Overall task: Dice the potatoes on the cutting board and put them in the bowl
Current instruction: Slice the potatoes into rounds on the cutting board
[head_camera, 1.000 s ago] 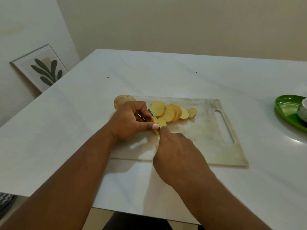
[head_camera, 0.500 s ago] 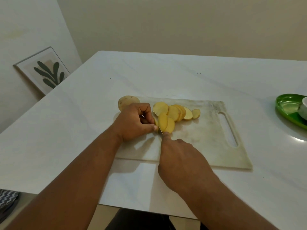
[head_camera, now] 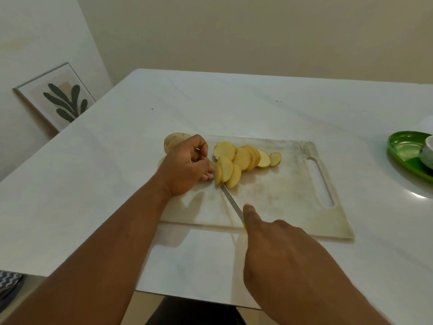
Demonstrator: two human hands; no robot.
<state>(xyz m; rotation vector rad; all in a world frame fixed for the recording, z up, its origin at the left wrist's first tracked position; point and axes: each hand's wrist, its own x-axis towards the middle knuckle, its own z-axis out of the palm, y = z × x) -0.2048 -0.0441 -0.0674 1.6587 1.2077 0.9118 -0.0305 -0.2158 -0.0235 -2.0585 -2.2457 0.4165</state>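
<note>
Your left hand (head_camera: 187, 165) sits on the left part of the cutting board (head_camera: 281, 198), fingers curled under and knuckles up. Its fingertips and thumb press against the near end of the potato being cut, of which almost nothing shows past the hand; whether the fingers wrap round a remaining piece or only brace against the last slices, you cannot tell from this angle.

Your right hand (head_camera: 283, 254) is closed round the handle of a knife (head_camera: 230, 201), with the index finger stretched forward along the spine of the blade. A sliver of yellow-green handle shows just under that finger. The thin blade runs diagonally across the board from your hand up to the slices, and its tip meets the bottom edge of the nearest slices, right beside your left thumb.

The potato slices (head_camera: 236, 163) lie fanned in an overlapping row across the upper middle of the board, the nearest three leaning on edge against one another, the farthest a small end piece lying just beside the rest. A whole, unpeeled potato (head_camera: 174, 141) rests at the board's far left corner, partly hidden behind your left hand.

The board lies on a white table (head_camera: 117, 184), its slotted handle pointing right. At the far right edge of the view a green dish (head_camera: 403, 148) holds a white bowl (head_camera: 427, 153), well apart from the board and only partly in view.
</note>
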